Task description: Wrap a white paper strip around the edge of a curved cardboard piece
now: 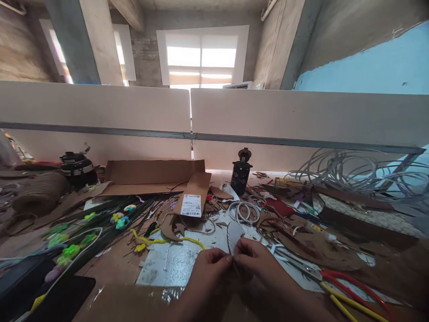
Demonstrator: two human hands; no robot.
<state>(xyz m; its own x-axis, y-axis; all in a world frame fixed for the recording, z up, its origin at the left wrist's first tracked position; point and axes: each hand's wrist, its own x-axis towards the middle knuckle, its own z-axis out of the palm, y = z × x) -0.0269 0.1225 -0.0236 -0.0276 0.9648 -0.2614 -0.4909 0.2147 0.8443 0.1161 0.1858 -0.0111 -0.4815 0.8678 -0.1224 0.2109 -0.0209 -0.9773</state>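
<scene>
Both hands meet low in the middle of the head view. My left hand (213, 264) has its thumb and forefinger pinched at the lower tip of a small white piece with a dark edge (234, 235). Against it, my right hand (250, 257) closes its fingertips on the same piece's lower end. The piece stands up above the fingertips, its rounded top pointing away from me. What lies between the fingertips is too small to make out. Under the hands is a shiny white sheet (167, 266).
Red-handled scissors (348, 279) lie at the right. Beyond the hands stand a black bottle (240, 176) with its lid up and an open cardboard box (150, 172). White rings (246, 212), yellow cord (150, 241), crocheted flowers (70, 252), coiled wire (342, 170) and cardboard scraps clutter the table.
</scene>
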